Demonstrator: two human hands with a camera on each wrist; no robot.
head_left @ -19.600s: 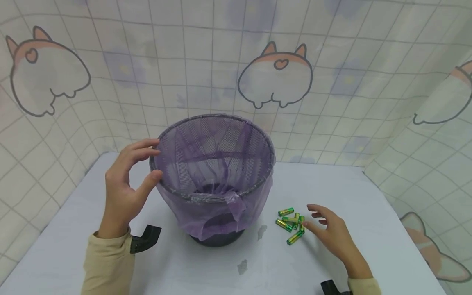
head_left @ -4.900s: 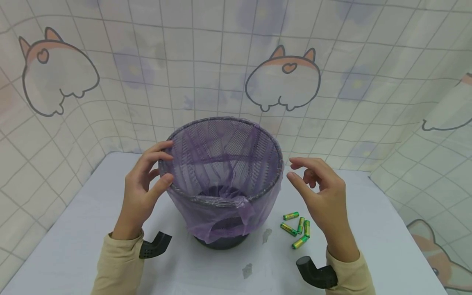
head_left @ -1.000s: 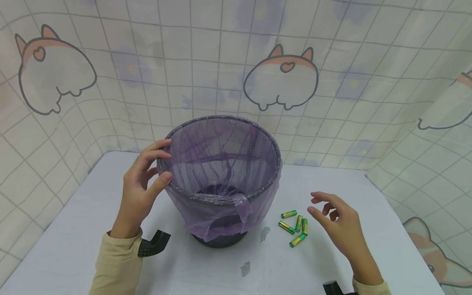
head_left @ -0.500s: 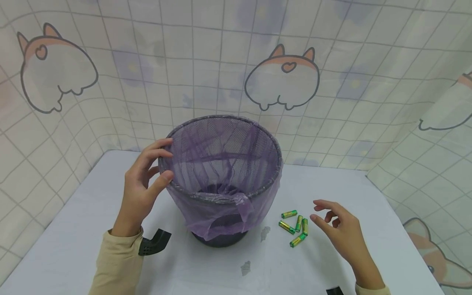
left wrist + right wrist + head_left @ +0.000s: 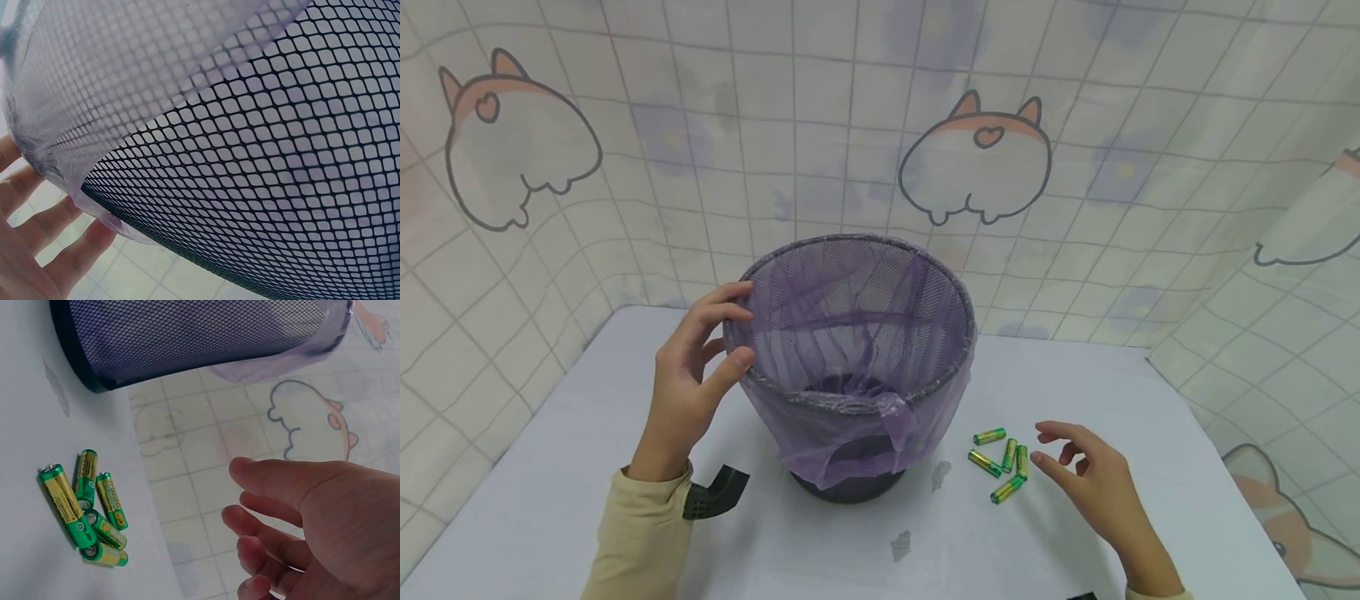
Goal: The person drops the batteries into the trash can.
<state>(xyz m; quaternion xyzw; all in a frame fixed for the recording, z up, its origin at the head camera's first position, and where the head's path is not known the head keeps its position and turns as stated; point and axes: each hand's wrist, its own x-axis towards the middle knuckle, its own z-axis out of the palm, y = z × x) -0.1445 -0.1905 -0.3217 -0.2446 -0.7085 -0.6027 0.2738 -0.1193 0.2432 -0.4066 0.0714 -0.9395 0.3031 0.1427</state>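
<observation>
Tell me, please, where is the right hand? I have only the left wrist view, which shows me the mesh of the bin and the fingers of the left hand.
Observer: The right hand is beside some green-and-gold batteries, to the right of the bin.

Operator: How many batteries are there, please?

Observer: Five are visible, lying on the white table.

Operator: And does the right hand already hold one?

Observer: No, in the right wrist view it holds nothing.
</observation>
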